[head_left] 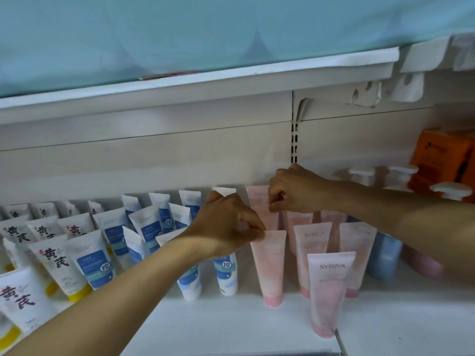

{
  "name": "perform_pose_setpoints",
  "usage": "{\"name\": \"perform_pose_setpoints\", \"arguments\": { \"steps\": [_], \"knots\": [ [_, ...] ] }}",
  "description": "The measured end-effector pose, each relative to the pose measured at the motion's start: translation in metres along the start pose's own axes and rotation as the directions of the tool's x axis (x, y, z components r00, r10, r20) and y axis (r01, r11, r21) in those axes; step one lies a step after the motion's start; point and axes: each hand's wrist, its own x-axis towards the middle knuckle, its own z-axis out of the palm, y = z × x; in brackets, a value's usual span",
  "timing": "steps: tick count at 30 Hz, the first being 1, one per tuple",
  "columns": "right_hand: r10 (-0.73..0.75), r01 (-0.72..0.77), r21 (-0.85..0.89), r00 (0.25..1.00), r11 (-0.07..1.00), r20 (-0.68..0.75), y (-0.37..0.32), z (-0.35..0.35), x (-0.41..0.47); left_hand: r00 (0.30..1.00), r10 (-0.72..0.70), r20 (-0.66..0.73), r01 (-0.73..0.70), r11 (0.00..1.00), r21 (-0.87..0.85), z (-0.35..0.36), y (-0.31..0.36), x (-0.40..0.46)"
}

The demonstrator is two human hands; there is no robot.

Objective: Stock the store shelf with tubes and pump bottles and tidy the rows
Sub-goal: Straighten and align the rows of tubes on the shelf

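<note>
Both bare forearms reach forward, the left hand (226, 222) and right hand (293, 191) each with fingers curled in a pinch.

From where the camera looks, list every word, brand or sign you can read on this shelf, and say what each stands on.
"SYRINX": front pink tube.
"SYRIN", partly blurred: pink tube behind it.
"黄芪": white tubes with yellow caps.
"控", in a circle: white and blue tubes.
Small print on all the tubes: too small to read.
Orange box: print blurred.
Pump bottles: no readable text.
</note>
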Motion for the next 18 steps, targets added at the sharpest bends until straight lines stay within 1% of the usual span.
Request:
{"name": "perform_pose_setpoints", "arguments": {
  "steps": [9, 18],
  "knots": [
    [0.051, -0.051, 0.053, 0.999, 0.997, -0.002, 0.001, 0.001, -0.002, 0.992, -0.126, -0.013, 0.124, 0.987, -0.105, 0.004, 0.006, -0.005],
    [0.075, -0.072, 0.087, 0.997, 0.994, -0.032, 0.004, 0.004, -0.004, 0.974, -0.228, -0.010, 0.226, 0.971, -0.082, 0.012, 0.004, -0.011]
  ]
}}
